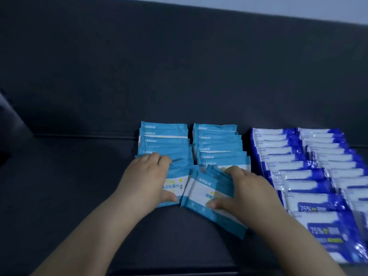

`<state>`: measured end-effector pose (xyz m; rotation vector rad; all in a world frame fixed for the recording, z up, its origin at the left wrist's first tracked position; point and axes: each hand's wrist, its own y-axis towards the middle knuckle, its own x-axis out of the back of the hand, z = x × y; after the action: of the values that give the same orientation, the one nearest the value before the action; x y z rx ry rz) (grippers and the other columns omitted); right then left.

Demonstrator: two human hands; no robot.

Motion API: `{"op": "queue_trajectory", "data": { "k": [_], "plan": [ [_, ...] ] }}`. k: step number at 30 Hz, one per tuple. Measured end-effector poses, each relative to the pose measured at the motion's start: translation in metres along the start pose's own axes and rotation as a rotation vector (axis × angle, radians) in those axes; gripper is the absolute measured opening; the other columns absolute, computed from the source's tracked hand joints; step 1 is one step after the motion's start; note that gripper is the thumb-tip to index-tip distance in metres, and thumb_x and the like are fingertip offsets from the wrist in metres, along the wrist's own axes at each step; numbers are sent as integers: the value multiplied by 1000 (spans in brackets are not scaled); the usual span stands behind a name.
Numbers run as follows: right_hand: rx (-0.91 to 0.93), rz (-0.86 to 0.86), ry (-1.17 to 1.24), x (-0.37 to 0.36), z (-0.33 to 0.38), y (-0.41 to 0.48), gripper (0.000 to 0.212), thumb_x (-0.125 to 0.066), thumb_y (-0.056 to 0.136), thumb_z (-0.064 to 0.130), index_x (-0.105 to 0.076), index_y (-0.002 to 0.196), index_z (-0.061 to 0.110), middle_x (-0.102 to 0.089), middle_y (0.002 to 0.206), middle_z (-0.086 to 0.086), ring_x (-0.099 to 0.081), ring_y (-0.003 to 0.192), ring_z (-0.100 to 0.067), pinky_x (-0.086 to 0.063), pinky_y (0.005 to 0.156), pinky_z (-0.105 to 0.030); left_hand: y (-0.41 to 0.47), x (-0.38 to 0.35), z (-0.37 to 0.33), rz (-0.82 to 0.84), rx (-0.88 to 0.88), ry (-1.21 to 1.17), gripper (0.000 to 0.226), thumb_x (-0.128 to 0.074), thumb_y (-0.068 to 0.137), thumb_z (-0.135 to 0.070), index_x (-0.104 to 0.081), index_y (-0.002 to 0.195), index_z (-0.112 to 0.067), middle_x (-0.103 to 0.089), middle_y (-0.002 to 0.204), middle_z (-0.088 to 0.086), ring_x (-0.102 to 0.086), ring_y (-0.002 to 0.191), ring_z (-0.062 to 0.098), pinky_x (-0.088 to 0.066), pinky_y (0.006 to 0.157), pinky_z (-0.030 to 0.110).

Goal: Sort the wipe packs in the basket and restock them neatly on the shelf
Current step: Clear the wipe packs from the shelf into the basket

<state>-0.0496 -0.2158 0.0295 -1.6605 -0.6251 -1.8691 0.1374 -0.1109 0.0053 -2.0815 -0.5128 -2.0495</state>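
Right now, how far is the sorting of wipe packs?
Done: the dark blue packs lie in two rows at the right, the light blue packs in two rows beside them. In hand: the right hand grips a crooked bunch; the left hand holds the front pack. Left: straightening that bunch.

Dark navy sofa (pixel 179 66) is seen filling most of the view. Backrest and seat are split by a horizontal seam (pixel 79 135). Armrest (pixel 12 124) is cut off at left edge. Pale wall (pixel 278 5) is shown as a strip along the top.
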Motion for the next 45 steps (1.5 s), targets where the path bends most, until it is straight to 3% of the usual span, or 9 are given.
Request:
{"op": "queue_trajectory", "data": {
  "k": [4,6,11,16,20,27,33,38,45],
  "plan": [
    [-142,-160,100,0,9,-16,71,-63,68,70,-42,124,32,-61,111,9,-56,104,-14,-34,74,-26,0,12,1,-182,-52,-5,67,-68,64,-69,-52,109,-21,-63,84,-7,-61,76,15,-31,47,25],
    [-234,-302,353,-1,10,-27,63,-72,66,60,-48,118,33,-62,105,14,-58,99,-13,-40,76,-27,-2,15,2,-320,-91,-80,64,-76,53,-64,-61,94,-17,-60,62,-6,-59,54,17,-31,38,20],
    [-375,-570,994,11,-9,-61,24,-76,73,33,-58,90,31,-67,81,16,-62,75,7,-46,67,-12,-10,51,-35,-344,69,-371,67,-66,67,-63,-51,122,-27,-64,93,-8,-60,88,19,-39,66,29],
    [-481,-606,1537,23,-52,-121,47,-64,70,45,-66,105,13,-74,94,-6,-71,86,-27,-56,79,-47,-30,66,-110,-263,-20,-690,54,-69,65,-61,-47,109,-39,-59,88,-19,-57,85,16,-47,73,36],
    [-554,-625,1875,27,-102,-194,49,-57,77,37,-62,114,5,-71,104,-15,-69,93,-32,-57,75,-44,-59,64,-193,-140,-124,-894,38,-71,59,-58,-46,84,-45,-60,76,-23,-59,77,11,-47,68,32],
    [-766,-830,2040,13,-194,-374,44,-51,88,38,-60,121,11,-69,113,-13,-66,102,-35,-47,94,-52,-138,31,-372,288,-340,-1246,24,-76,76,-23,-57,90,-29,-69,80,-13,-62,68,-10,-44,59,7],
    [-971,-1142,2165,-5,-236,-504,37,-40,97,37,-66,109,13,-73,103,-10,-71,89,-27,-59,70,-45,-220,-8,-504,742,-455,-1334,19,-67,85,-27,-60,102,-30,-72,95,-13,-69,89,7,-54,81,33],
    [-1128,-1338,2181,-28,-265,-567,36,-42,97,35,-68,102,10,-74,93,-12,-72,74,-28,-59,55,-44,-257,-35,-574,985,-423,-1349,20,-61,90,-20,-59,108,-28,-73,100,-9,-69,91,9,-54,75,24],
    [-1399,-1529,2145,-56,-320,-605,40,-46,95,39,-74,83,12,-74,93,-14,-72,76,-31,-44,92,-59,-233,-103,-659,1092,-262,-1218,18,-53,96,-16,-58,112,-21,-69,108,1,-65,100,21,-49,94,44]
  ]
}}
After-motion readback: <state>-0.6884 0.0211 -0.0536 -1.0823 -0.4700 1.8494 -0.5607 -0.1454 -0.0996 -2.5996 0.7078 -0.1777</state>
